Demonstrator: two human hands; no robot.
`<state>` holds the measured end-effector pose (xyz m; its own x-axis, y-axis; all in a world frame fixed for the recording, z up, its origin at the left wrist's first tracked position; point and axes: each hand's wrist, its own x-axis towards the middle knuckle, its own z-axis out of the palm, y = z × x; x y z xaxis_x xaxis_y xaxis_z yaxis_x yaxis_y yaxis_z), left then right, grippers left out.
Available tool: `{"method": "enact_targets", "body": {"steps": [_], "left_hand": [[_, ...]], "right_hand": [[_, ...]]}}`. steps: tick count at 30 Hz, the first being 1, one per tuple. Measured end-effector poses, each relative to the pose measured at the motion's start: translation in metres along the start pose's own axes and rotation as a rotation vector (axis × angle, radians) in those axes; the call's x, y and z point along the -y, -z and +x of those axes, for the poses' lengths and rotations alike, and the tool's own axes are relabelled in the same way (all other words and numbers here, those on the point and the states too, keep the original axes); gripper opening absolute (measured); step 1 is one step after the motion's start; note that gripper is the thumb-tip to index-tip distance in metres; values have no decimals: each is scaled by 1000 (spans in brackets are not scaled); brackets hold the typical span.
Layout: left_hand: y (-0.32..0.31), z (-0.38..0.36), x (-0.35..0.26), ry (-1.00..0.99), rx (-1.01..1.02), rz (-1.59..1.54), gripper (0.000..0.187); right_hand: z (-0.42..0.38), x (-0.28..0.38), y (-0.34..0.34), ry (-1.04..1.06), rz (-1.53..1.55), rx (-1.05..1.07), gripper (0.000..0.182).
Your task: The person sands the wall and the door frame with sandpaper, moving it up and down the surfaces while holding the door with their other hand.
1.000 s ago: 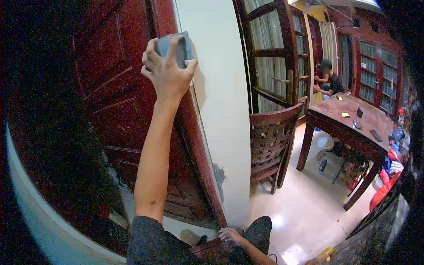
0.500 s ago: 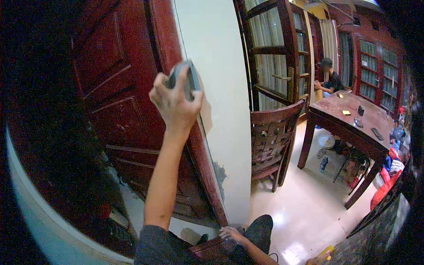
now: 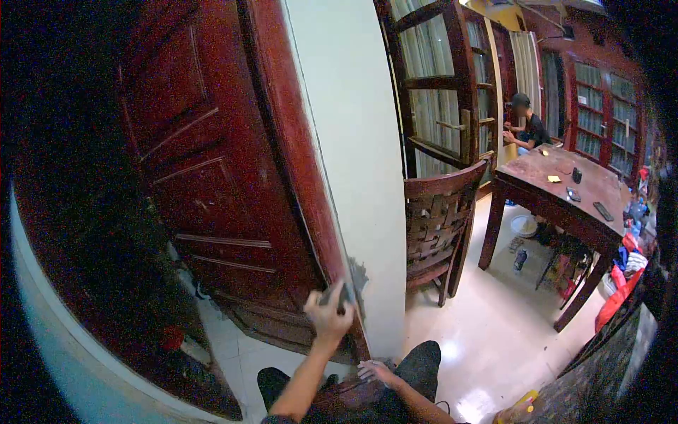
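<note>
My left hand [image 3: 330, 321] is low on the dark red door frame [image 3: 300, 162], fingers closed around a dark grey block [image 3: 342, 295] that looks like a sanding block. The block is against the frame's edge, beside the white wall [image 3: 353, 141]; its underside is hidden. A rough grey patch [image 3: 360, 274] marks the wall just above it. My right hand [image 3: 379, 372] lies low near the frame's foot, by my knee, fingers stretched out with nothing visible in them. What it rests on is hard to make out.
A panelled red door [image 3: 226, 198] stands left of the frame. To the right are a woven-back wooden chair [image 3: 441, 226] and a table [image 3: 544, 169] with small objects on top. Another person [image 3: 530, 127] sits behind the table. Coloured cloths [image 3: 621, 290] are piled at far right.
My left hand has moved from high on the frame down to near its foot, still holding the grey block. My right hand stays in nearly the same place.
</note>
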<state>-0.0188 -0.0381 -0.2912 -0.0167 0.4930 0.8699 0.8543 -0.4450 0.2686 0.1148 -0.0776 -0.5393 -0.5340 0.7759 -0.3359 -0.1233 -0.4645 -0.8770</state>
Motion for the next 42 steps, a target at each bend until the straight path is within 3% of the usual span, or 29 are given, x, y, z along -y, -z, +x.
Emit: {"method": "enact_targets", "body": {"steps": [2, 4, 5, 6, 7, 8, 9, 10, 11, 12, 13, 14, 17, 18, 20, 22, 24, 26, 28, 30, 32, 34, 38, 40, 42], "left_hand": [[8, -61, 10, 85, 45, 158, 51], [21, -105, 16, 271, 134, 184, 52], [21, -127, 18, 380, 146, 217, 54], [20, -149, 23, 485, 159, 252, 56], [15, -171, 37, 550, 179, 46, 53], [6, -192, 57, 612, 196, -162, 51], [-10, -219, 77, 607, 202, -170, 51], [-26, -246, 97, 763, 193, -317, 42], [-33, -258, 108, 917, 181, -464, 33], [-29, -256, 114, 911, 186, -468, 33], [-26, -252, 120, 1102, 257, -672, 27], [-23, -250, 124, 1292, 331, -879, 23], [-13, -236, 115, 1420, 374, -885, 18], [-5, -231, 108, 1490, 394, -881, 16], [20, -207, 79, 1417, 424, -814, 15], [39, -183, 61, 1335, 447, -753, 18], [60, -162, 57, 1355, 309, -1187, 20], [82, -148, 57, 1324, 238, -902, 24], [75, -185, 117, 1302, 129, -824, 20], [82, -203, 145, 1315, 136, -783, 18], [93, -221, 153, 1333, 127, -731, 16], [101, -241, 154, 1355, 98, -894, 13], [108, -242, 150, 1606, -158, -1225, 17], [97, -262, 170, 1607, -134, -1209, 21], [91, -291, 197, 1309, 51, -1277, 21]], "right_hand": [[14, -22, 7, 33, 45, 13, 44], [31, -49, 16, 251, -104, -116, 42], [23, -45, 12, 248, -100, -126, 42], [10, -34, 2, 416, -431, -255, 41], [-5, -18, -11, 576, -766, -384, 39], [-15, -4, -24, 575, -764, -397, 39], [-23, 10, -38, 775, -904, -337, 43], [-33, 19, -52, 974, -1041, -268, 48], [-45, 28, -65, 973, -1039, -276, 48], [-56, 38, -77, 962, -1254, -184, 56], [-59, 44, -83, 941, -1469, -89, 64], [-57, 42, -85, 943, -1472, -97, 64], [-45, 27, -83, 883, -1458, -202, 66], [-39, 24, -80, 907, -1488, -237, 59], [-40, 26, -79, 928, -1516, -275, 53], [-50, 52, -78, 1114, -1381, -323, 53], [-52, 65, -76, 1126, -1351, -386, 53], [-53, 89, -71, 1140, -1324, -447, 53], [-55, 130, -65, 1428, -1251, -710, 53], [-66, 182, -74, 1407, -653, -626, 53], [-79, 254, -77, 1721, -876, -885, 47], [-73, 310, -85, 1867, -818, -950, 44], [-71, 393, -118, 1936, -728, -813, 41], [-58, 418, -121, 1892, -815, -796, 43], [-49, 421, -129, 1843, -886, -779, 45]]}}
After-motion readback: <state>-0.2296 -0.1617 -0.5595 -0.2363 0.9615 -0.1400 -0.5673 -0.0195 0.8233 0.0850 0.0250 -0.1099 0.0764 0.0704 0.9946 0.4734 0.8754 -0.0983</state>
